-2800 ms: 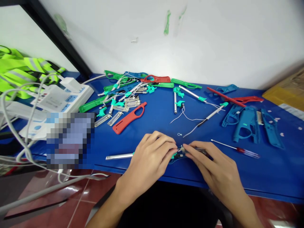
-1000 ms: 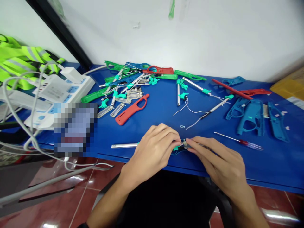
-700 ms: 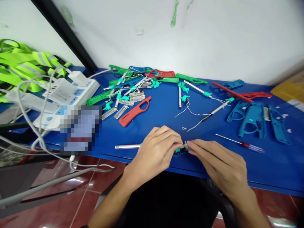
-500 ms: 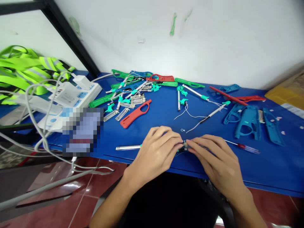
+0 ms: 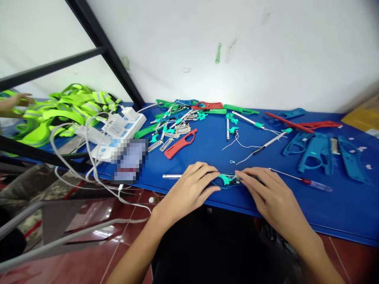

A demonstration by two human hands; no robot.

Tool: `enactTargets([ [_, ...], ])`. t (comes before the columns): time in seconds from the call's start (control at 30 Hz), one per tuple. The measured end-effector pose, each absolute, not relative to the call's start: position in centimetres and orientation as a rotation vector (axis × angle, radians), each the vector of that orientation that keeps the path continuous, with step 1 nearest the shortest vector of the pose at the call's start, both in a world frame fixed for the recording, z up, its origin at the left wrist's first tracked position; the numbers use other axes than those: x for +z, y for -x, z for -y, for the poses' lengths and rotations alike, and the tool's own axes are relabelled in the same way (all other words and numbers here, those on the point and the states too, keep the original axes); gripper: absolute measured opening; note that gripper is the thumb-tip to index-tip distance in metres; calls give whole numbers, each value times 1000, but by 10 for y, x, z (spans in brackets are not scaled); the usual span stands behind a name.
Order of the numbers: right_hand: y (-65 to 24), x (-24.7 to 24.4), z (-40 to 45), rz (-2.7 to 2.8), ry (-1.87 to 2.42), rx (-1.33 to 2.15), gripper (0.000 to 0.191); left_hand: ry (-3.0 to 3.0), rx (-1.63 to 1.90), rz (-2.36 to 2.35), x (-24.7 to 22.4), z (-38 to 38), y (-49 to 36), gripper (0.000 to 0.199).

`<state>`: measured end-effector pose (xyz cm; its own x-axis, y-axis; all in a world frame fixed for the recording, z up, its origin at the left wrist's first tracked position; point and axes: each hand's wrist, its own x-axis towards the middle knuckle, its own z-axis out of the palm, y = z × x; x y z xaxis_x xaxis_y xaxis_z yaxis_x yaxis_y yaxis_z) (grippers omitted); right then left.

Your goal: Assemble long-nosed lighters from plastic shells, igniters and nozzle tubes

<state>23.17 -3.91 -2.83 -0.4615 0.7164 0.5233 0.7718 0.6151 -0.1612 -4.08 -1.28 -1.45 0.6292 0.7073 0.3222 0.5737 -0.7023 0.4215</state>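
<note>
A partly assembled blue stick lighter (image 5: 219,182) lies along the table's front edge, with a teal trigger (image 5: 226,180) showing in the gap between my hands. Its silver tube (image 5: 170,176) sticks out to the left from under my left hand (image 5: 194,185). The left thumb and fingers are curled around the lighter's left part, thumb on the near side. My right hand (image 5: 266,187) has thumb and fingertips pressed together at the lighter's right end, by a small part I cannot make out. A small pale ring (image 5: 232,161) lies just beyond. Right of the hand is a screwdriver (image 5: 316,185).
Loose lighter parts, tubes and wires (image 5: 177,122) are heaped at the back, near a red lighter shell (image 5: 180,145). Blue shells (image 5: 318,154) lie right. A power strip (image 5: 130,128), a blurred phone (image 5: 130,161) and neon straps (image 5: 77,106) occupy the left; another person's hand (image 5: 22,100) touches the straps.
My hands have drawn slightly apart, so the teal trigger now shows between them. The view has shifted left, and another person's hand has appeared at the straps.
</note>
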Motion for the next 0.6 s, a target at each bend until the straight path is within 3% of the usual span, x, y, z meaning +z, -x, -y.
enactTargets([
  [0.6,-229,-23,47,2275,1270,-59,35,-2551,537,-1085,-11,10,40,29],
])
